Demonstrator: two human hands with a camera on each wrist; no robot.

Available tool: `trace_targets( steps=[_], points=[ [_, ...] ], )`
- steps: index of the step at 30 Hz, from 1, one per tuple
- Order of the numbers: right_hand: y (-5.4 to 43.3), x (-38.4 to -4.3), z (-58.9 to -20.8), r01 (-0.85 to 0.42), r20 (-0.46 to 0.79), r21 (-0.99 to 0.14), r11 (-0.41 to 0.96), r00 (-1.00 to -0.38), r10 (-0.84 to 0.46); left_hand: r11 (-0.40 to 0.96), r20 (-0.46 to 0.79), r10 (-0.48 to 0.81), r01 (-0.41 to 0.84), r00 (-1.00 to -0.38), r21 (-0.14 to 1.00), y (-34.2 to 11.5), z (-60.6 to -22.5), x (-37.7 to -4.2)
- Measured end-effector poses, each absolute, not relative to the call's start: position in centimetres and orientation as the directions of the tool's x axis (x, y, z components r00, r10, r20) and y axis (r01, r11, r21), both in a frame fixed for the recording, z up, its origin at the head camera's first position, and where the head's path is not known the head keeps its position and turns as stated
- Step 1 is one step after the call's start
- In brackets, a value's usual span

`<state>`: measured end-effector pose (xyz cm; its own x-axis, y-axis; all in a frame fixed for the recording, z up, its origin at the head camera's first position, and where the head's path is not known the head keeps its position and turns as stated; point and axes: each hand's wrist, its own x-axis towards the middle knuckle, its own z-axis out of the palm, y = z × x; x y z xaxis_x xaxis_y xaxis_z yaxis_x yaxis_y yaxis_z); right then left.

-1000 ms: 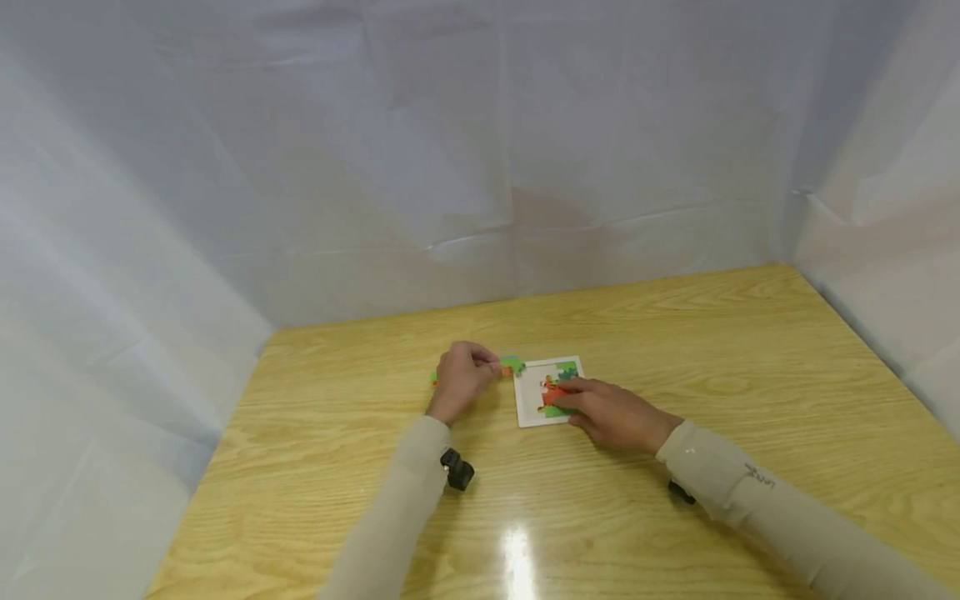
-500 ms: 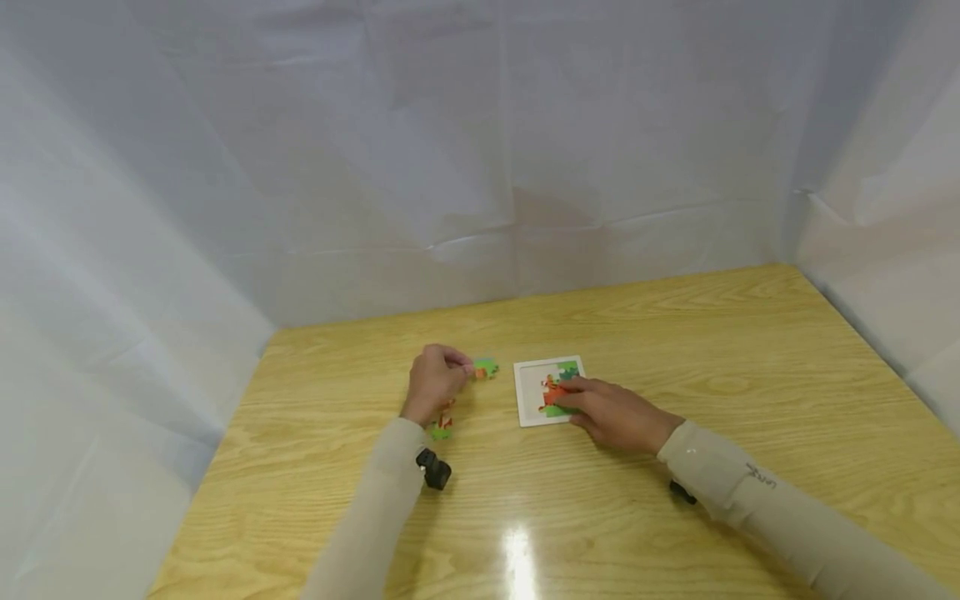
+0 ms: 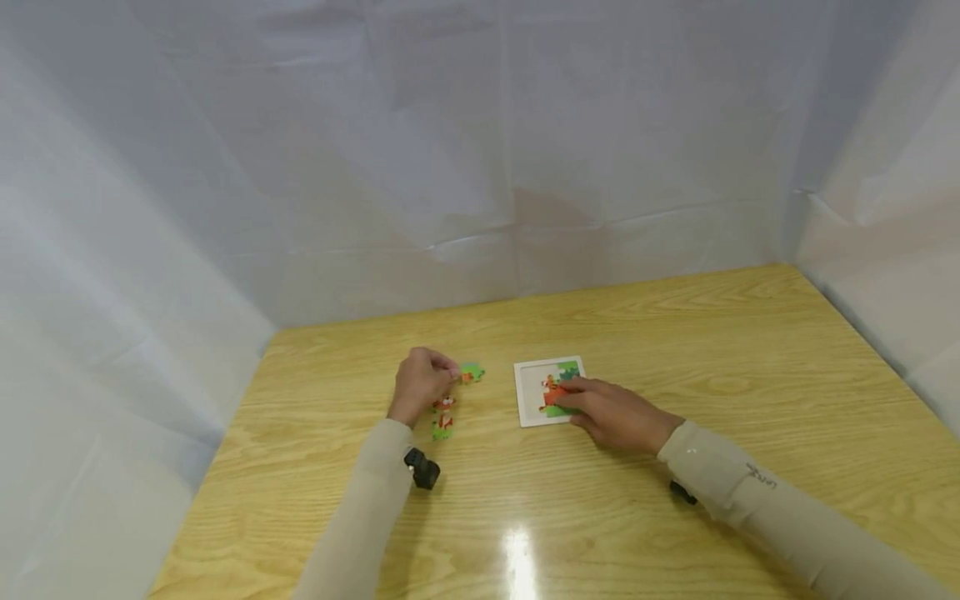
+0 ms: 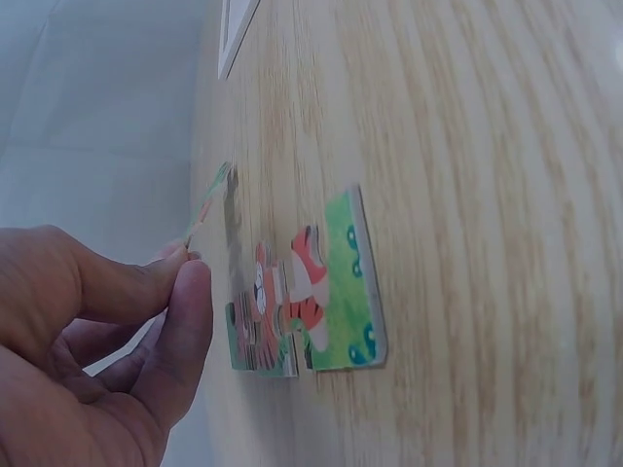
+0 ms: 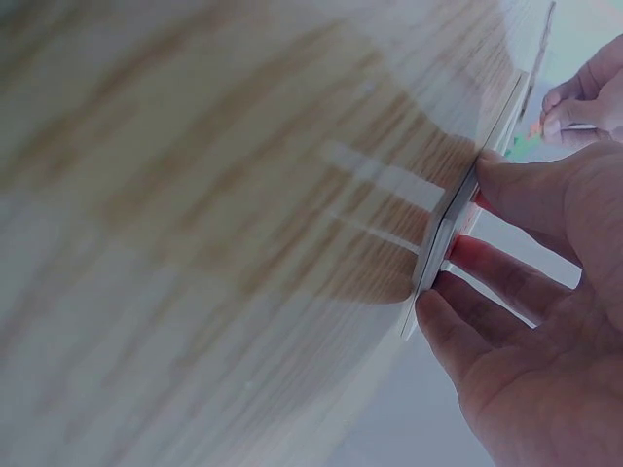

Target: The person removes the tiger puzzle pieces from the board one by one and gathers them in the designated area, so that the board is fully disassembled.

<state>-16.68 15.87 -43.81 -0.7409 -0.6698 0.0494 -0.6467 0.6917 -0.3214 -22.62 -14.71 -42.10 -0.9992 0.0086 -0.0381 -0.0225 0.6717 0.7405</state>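
Pinching a green-and-orange puzzle piece [image 3: 472,372] between thumb and forefinger, a person's left hand [image 3: 422,385] hovers close above a wood-grain table [image 3: 600,517], the two fingertips pressed together with only the thin piece between them and the other fingers curled in behind. The piece juts from the fingertips toward the right hand [image 3: 618,417], its orange patch next to the fingers and its green part farther out; whether its far end touches the table cannot be told. Loose puzzle pieces [image 3: 442,427], red-orange, white and green, lie close together on the table just to the wearer's side of the left fingertips. Across a gap to the right, the right hand is spread and slightly bent, its fingertips resting on a square white tray [image 3: 518,408] and on the red piece [image 3: 552,395] inside it. Green puzzle pieces [image 3: 568,370] sit in the tray just beyond those fingers, while the tray's pale floor shows to their left. Behind the fingers, beige sleeves [image 3: 360,508] run back toward the wearer, a black device [image 3: 423,470] at the left wrist; a whitish sheet [image 3: 390,167] hangs beyond both hands.
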Motion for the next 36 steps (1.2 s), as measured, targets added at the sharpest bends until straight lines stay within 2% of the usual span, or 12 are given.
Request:
trace_targets(
  steps=[9, 36],
  points=[
    [15.84, -16.70, -43.91, -0.649, 0.057, -0.322, 0.689, -0.740, -0.671, 0.703, -0.059, -0.025, -0.060, -0.998, 0.709, -14.95, -42.22, -22.73],
    [15.87, -16.64, -43.85, -0.627, 0.037, -0.333, 0.704, -0.755, -0.655, 0.783, 0.030, -0.012, 0.009, -0.999, 0.622, -14.36, -42.66, -23.13]
  ],
)
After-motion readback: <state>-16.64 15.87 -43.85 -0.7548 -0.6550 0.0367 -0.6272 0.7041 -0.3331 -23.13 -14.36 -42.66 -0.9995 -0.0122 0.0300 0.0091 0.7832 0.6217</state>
